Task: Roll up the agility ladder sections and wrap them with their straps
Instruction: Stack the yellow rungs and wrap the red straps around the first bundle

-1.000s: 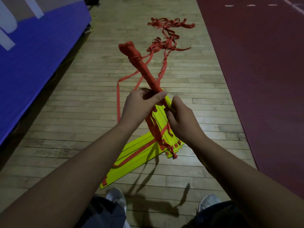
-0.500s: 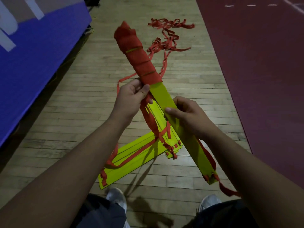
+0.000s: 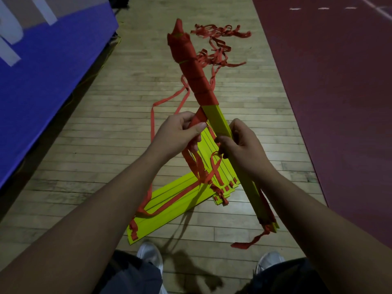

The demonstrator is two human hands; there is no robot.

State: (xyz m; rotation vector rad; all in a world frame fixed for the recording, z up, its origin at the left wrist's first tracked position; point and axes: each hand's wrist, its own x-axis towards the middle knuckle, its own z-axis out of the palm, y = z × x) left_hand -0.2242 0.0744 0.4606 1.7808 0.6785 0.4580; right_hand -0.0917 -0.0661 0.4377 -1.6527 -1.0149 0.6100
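- Right hand (image 3: 244, 149) was closed around the middle of a bundle of yellow rungs (image 3: 220, 122), held above the wooden floor (image 3: 110, 115) and slanting from low right, near the body, to upper centre.
- Far half of the bundle was bound in spiral turns of red strap wrap (image 3: 191, 68); near half showed bare yellow, down to its end (image 3: 269, 225) by the right forearm.
- Left hand (image 3: 180, 134) pinched a stretch of red strap (image 3: 199, 118) between thumb and fingers, just beside the point where the wrap ended on the bundle; the strap looked taut from the pinch to the rungs.
- Loose strap loops hung below both hands, over the floor.
- A short strap tail (image 3: 248, 244) dangled from the near end of the bundle.
- More yellow rungs (image 3: 169, 209) lay flat on the floor under the hands, in a fanned stack with red straps across them.
- A tangle of red strap (image 3: 218, 39) lay farther off on the floor, beyond the wrapped tip.
- Blue mat (image 3: 42, 71) at left, dark red flooring (image 3: 339, 102) at right.
- Two white shoes (image 3: 150, 255) at bottom edge.
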